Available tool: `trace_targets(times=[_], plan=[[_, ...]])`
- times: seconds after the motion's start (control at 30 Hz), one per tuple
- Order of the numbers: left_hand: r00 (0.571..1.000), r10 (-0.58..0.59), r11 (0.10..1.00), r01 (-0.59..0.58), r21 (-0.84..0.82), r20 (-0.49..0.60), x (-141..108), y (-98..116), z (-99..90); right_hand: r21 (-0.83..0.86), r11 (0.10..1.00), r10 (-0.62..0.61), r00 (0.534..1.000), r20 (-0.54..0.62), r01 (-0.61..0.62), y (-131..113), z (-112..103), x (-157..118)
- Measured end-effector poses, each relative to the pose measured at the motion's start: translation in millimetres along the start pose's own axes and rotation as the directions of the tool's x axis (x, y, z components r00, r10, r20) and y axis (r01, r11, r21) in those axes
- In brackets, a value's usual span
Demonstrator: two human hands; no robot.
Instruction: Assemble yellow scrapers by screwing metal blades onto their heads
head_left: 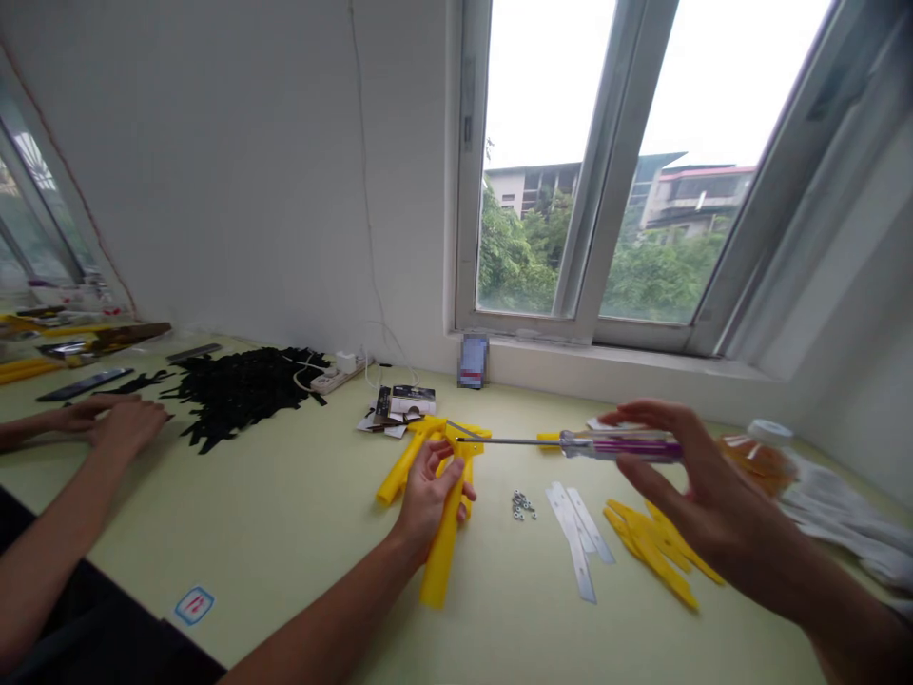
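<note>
the right hand [689, 485] pinches a screwdriver [620, 444] between thumb and fingertips, its purple-and-clear handle held level and its steel shaft pointing left. the tip reaches the top of a yellow plastic frame [446, 547], and the left hand [428, 499] is wrapped closed around that frame, fingers curled over its arms. the frame stands tilted, its lower end near or on the pale green tabletop [300, 542] – whether it touches, i cannot tell.

just right of the frame lies a small cluster of metal nuts [523, 505], then narrow white strips [574, 538], then a fan of flat yellow pieces [649, 542]. behind the right hand sit a bottle with a white cap [770, 434] and amber contents, and past it a white cloth glove [842, 504] at the tabletop's edge.

farther off, behind the frame, are small packets [396, 407] and a white power strip [332, 376] – then a heap of black strips [242, 395], with another person's two hands [118, 423] resting just beside it, fingers lightly curled.
</note>
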State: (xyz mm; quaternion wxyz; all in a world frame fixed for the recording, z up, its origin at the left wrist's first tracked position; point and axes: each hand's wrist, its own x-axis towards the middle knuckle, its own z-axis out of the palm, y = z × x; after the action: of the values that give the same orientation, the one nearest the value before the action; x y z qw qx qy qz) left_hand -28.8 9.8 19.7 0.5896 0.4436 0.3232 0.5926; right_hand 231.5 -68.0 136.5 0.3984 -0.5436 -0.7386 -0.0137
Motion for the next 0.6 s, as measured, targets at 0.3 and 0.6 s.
trace_targets(times=[0.3, 0.6], plan=[[1.000, 0.009, 1.000, -0.009, 0.023, 0.016, -2.0, 0.2, 1.7, 0.099, 0.994, -0.049, 0.999, -0.001, 0.049, -2.0, -0.8, 1.8], [1.000, 0.009, 1.000, -0.009, -0.017, -0.005, 0.4, 0.7, 0.0, 0.115, 0.993, -0.021, 0.992, 0.123, 0.007, 5.6, -3.6, 1.9]])
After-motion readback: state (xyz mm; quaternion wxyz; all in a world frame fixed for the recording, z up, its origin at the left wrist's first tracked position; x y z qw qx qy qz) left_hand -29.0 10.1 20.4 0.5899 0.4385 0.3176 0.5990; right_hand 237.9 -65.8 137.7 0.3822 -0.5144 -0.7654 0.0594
